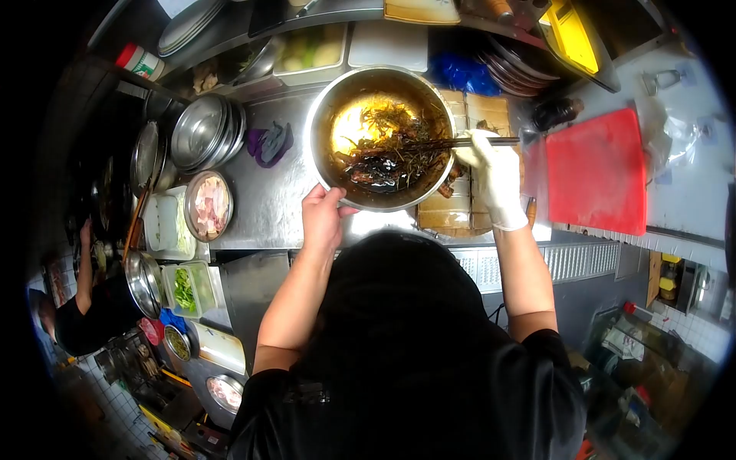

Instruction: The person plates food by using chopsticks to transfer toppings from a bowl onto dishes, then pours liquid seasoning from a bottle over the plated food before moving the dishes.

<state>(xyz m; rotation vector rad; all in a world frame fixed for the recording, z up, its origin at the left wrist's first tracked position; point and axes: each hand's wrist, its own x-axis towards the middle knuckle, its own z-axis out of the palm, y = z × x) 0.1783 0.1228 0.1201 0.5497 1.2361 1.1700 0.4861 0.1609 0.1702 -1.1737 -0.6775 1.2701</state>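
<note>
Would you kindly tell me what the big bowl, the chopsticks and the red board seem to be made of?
Big bowl: likely stainless steel, shiny; its walls show bright metallic glints.
Chopsticks: dark, slim; wood or plastic, the view leaves it open.
Red board: probably plastic, fairly matt; red all over, no wood grain showing.

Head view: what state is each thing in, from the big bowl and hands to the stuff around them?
Large metal bowl: uncovered, food inside
Dark food: glossy, partly covering the bowl's bottom
Left hand: bare, gripping the rim
Right hand: gloved, closed around chopsticks
Chopsticks: tips in the food
Red board: lying flat
Metal bowls at left: stacked
Green leaves: uncovered
Red-topped jar: capped
</note>
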